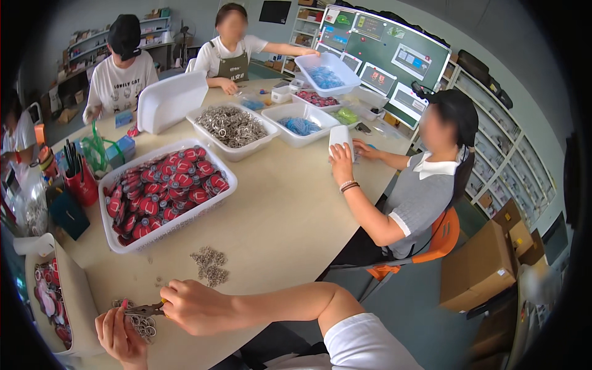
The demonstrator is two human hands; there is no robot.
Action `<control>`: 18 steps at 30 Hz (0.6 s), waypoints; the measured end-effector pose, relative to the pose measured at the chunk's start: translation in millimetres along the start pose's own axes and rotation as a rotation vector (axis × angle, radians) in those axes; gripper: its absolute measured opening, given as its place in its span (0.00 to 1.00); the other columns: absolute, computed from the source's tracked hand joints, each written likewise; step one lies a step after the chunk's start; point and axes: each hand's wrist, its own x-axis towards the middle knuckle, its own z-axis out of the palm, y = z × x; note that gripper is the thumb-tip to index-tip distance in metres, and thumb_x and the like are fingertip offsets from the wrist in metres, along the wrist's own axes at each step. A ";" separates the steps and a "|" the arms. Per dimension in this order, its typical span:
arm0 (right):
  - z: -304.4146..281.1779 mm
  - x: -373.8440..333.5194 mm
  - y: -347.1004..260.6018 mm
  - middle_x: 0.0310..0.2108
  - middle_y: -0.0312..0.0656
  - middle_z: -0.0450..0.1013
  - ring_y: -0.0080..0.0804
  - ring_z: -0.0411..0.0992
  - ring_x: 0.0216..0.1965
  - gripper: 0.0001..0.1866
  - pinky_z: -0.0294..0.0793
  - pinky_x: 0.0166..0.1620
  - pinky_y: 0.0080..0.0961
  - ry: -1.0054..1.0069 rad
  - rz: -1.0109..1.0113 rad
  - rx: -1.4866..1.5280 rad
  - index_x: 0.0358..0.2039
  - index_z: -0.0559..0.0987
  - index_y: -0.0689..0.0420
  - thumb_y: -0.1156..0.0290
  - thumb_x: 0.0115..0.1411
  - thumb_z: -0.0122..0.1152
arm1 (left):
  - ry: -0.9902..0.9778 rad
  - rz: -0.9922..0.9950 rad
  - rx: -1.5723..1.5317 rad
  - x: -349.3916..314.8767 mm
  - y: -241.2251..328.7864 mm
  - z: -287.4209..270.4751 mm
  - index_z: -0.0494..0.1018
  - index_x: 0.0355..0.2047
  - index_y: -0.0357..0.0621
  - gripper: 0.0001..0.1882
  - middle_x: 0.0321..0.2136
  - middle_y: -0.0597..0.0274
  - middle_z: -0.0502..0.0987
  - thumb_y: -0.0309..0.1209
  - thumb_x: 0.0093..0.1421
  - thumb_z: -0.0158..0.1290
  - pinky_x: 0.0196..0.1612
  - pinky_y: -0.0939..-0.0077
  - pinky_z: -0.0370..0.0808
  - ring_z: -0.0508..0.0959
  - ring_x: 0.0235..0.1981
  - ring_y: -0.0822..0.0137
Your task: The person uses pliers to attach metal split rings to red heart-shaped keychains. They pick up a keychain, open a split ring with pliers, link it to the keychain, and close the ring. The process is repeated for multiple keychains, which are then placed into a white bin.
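Note:
My right hand is closed around a pair of pliers, whose jaws reach left to my other hand. My left hand pinches at the jaw tips; the small thing between its fingers is too small to make out. Under both hands lies a pile of silver key rings, partly hidden. Just beyond my right hand are small metal links in a loose heap. A white basket of red and grey badge-like pieces stands further off.
A pale bin of red pieces stands at my left, near a red pen cup. White tubs of metal rings and blue pieces stand further back. A person at the right handles a white container; others work opposite.

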 end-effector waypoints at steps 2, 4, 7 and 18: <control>-2.2 1.5 -0.2 0.27 0.44 0.67 0.36 0.66 0.29 0.06 0.69 0.30 0.28 -0.008 0.004 0.017 0.18 0.74 0.62 0.75 0.47 0.61 | 0.001 0.015 0.010 3.9 -0.2 -3.3 0.74 0.38 0.29 0.10 0.33 0.47 0.75 0.15 0.53 0.52 0.33 0.60 0.71 0.73 0.31 0.48; -4.8 3.9 -0.1 0.27 0.45 0.67 0.37 0.67 0.30 0.06 0.70 0.31 0.29 0.002 0.002 0.035 0.19 0.75 0.63 0.75 0.46 0.61 | -0.022 0.033 0.022 12.1 -1.6 -6.2 0.74 0.37 0.28 0.10 0.32 0.48 0.75 0.16 0.53 0.51 0.31 0.62 0.70 0.73 0.29 0.51; 2.3 16.2 4.5 0.29 0.44 0.67 0.38 0.68 0.32 0.07 0.72 0.34 0.32 0.036 -0.028 0.093 0.20 0.75 0.63 0.73 0.47 0.62 | -0.063 0.043 0.091 25.7 -2.8 -18.3 0.74 0.36 0.28 0.09 0.31 0.50 0.75 0.17 0.53 0.51 0.30 0.62 0.70 0.72 0.28 0.52; -10.9 40.1 101.3 0.33 0.46 0.73 0.42 0.73 0.38 0.09 0.72 0.43 0.36 0.261 0.402 0.377 0.27 0.81 0.59 0.71 0.44 0.71 | -0.275 -0.455 0.630 111.4 -120.6 -95.3 0.77 0.26 0.38 0.06 0.28 0.51 0.77 0.28 0.53 0.54 0.37 0.59 0.73 0.77 0.33 0.48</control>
